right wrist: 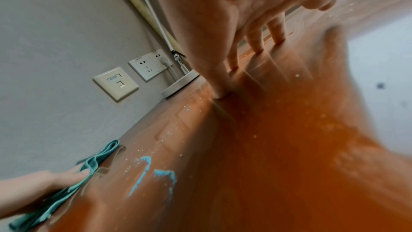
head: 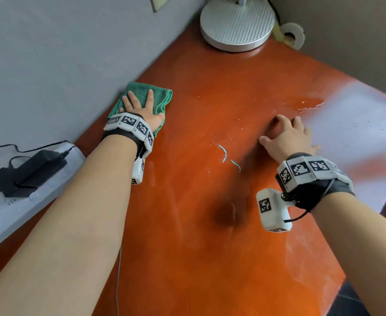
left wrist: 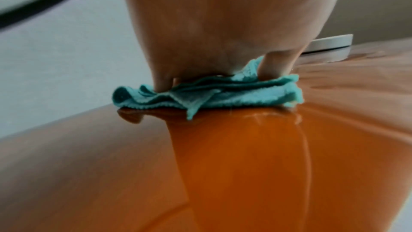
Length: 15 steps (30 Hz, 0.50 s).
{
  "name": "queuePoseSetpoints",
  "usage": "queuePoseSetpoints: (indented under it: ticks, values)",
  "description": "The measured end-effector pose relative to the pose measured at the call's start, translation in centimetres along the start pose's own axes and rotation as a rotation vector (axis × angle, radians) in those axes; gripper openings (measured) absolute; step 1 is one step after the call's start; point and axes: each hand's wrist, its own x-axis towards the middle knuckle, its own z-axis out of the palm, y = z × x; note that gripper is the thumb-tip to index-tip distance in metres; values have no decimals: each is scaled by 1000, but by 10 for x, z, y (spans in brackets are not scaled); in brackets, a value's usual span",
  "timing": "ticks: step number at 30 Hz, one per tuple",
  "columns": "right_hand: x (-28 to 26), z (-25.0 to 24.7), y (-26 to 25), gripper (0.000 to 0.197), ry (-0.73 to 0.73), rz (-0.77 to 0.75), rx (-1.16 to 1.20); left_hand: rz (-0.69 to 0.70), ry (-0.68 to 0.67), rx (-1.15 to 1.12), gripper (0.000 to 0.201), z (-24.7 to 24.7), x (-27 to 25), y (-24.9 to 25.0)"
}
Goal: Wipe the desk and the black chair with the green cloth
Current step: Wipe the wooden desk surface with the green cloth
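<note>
A: From the head view, where is the folded green terry cloth?

B: It lies flat on the glossy orange-brown wooden desk, at the desk's left edge, just beside the grey wall. The left hand presses down on it with fingers straight and spread.

A: And the right hand?

B: Palm down on bare desk, fingers spread wide, holding nothing, well apart from the cloth. Between the hands sit thin pale-blue curved smears and scattered pale specks.

A: Any containers?

B: None that I can make out. A round white ribbed lamp base stands at the far corner. Left of the desk, a black charger block with a cable rests on a grey ledge. The black chair is not in sight.

A: The left wrist view?

B: The cloth looks teal here, bunched in layers under the left hand, whose fingertips push into it. The desk mirrors the arm. The lamp base's rim peeks out behind.

A: The right wrist view?

B: The right hand's fingertips touch the desk, with the fingers straight. The blue smears lie near the cloth, which the left hand covers. On the wall are a cream data socket plate and a white power outlet with a plug in it.
</note>
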Motion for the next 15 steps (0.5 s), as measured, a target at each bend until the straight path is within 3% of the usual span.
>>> queuePoseSetpoints:
  ticks: [11,15]
  values:
    - [2,-1,0,61,-3,-4,62,155,49,76,68,-26,34,71]
    - [3,0,-1,59,7,1,74,273,25,116,67,-32,37,100]
